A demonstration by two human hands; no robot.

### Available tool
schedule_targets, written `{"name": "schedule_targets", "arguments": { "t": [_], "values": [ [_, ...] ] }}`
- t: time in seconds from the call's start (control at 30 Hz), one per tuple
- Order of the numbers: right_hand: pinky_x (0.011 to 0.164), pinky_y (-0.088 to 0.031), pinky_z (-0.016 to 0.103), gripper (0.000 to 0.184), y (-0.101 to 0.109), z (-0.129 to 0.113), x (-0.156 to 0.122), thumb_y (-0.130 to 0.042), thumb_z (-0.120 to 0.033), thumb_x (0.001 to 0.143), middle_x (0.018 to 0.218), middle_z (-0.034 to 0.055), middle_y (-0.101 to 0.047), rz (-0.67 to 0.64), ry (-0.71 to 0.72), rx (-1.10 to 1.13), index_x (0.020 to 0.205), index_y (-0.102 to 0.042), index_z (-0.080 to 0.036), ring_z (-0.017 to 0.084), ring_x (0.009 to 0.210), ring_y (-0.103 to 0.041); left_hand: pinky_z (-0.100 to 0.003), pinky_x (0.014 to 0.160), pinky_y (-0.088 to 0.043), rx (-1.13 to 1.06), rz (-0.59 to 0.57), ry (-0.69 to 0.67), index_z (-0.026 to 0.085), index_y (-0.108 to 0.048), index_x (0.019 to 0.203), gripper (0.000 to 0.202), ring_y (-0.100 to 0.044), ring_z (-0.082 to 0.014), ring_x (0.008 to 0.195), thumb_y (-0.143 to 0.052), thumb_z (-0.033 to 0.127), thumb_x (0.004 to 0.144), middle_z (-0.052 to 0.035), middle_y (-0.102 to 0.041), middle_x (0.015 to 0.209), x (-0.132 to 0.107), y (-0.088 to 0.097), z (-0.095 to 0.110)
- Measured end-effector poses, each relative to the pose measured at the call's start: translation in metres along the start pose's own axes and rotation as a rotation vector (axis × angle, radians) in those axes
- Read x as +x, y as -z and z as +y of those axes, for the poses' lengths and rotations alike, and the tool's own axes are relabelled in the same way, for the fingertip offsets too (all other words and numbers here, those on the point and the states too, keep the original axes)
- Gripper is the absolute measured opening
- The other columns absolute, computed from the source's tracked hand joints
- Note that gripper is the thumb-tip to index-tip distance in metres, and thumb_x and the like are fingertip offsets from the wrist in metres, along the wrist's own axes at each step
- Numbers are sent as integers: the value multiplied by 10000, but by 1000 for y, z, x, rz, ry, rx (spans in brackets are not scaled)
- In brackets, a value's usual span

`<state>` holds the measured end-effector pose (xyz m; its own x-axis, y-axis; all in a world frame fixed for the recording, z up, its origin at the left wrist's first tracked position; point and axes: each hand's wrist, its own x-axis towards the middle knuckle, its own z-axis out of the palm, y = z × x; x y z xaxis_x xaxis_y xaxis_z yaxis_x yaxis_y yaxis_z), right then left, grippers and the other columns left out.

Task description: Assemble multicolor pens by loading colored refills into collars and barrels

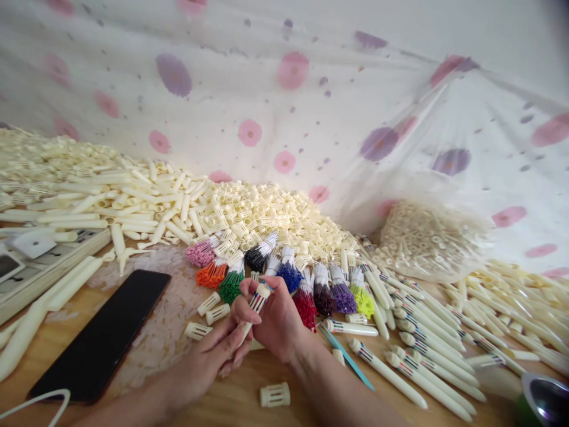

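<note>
A cream multicolour pen (258, 298) is held at a tilt between both hands, its slotted top end with coloured sliders facing up. My left hand (222, 351) is closed round the barrel, and its fingers hide much of it. My right hand (281, 322) grips near the top end with thumb and fingers. Just beyond my hands lie bundles of refills, among them red (306, 301), blue (288, 274), green (232, 284) and orange (211, 274). A loose slotted cap piece (274, 395) rests on the table in front of my wrists, and others lie left of my hands.
Behind the bundles rises a heap of slotted pieces (267, 207), with pen barrels (128, 196) to its left. A black phone (102, 335) lies at left. Assembled pens (427, 373), blue tweezers (349, 359) and a plastic bag of parts (427, 240) are at right.
</note>
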<state>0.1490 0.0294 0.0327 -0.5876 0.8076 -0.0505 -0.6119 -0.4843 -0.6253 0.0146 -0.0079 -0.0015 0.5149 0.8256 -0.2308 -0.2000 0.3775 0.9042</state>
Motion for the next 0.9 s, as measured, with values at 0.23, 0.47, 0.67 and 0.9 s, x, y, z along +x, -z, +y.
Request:
{"name": "schedule_targets", "arguments": {
  "t": [0.23, 0.47, 0.67, 0.9],
  "values": [
    [433, -374, 182, 346, -1, 2, 0, -476, -534, 784, 432, -52, -392, 47, 22, 26, 780, -553, -196, 138, 516, -417, -236, 491, -222, -27, -11, -12, 192, -630, 856, 392, -327, -77, 501, -584, 572, 774, 63, -437, 560, 2, 2, -5],
    [359, -305, 167, 287, -2, 1, -1, -434, -495, 786, 424, -71, -336, 35, 50, -86, 773, -492, -214, 125, 447, -367, -232, 496, -229, -11, -1, -1, 194, -613, 869, 387, -344, -72, 500, -596, 567, 769, 58, -473, 575, -1, 1, -2],
    [596, -483, 245, 468, 1, 1, -6, -549, -481, 829, 912, 5, -573, 149, 281, -552, 1215, -380, -278, 139, 744, -563, -236, 480, -214, -171, -26, -76, 189, -577, 757, 336, -348, -62, 465, -626, 521, 771, 64, -469, 565, 2, 2, -4],
    [808, -471, 325, 315, 9, -14, -12, -547, -310, 859, 1106, 75, -613, 266, 528, -1347, 1155, -515, -208, 164, 846, -573, -231, 457, -183, -206, -30, -25, 171, -580, 746, 381, -286, -43, 426, -646, 546, 736, 81, -446, 528, 0, -4, 5]
  ]
}}
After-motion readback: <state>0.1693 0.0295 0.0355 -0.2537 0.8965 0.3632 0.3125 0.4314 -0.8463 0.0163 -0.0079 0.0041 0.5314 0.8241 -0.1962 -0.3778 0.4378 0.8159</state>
